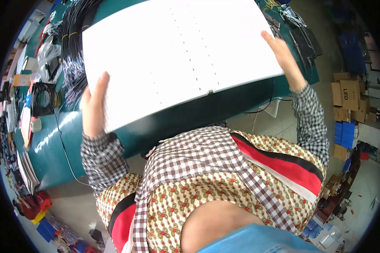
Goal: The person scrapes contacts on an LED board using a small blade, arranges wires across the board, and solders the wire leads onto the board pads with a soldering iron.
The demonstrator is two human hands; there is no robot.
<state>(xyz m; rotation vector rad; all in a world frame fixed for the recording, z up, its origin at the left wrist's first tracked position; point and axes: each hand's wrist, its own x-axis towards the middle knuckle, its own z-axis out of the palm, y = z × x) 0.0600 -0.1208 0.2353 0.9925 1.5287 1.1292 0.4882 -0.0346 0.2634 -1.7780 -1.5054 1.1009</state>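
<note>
A large white flat panel (135,63) fills the upper middle of the head view, over the green bench. Rows of small dark marks run along it, and a small dark notch or clip sits at its near edge. My left hand (95,105) grips its left edge, thumb lying on top and the other fingers hidden behind. At the right edge my right hand (285,59) holds the panel, with most of its fingers out of sight. Whether the panel rests on the bench or is lifted off it, I cannot tell.
Bundles of black cables (71,38) lie left of the panel on the green bench (63,164). Nearby are a black square fan (43,99) and a tape roll (36,125). A black device (310,44) stands far right; cardboard boxes (350,95) are stacked beyond.
</note>
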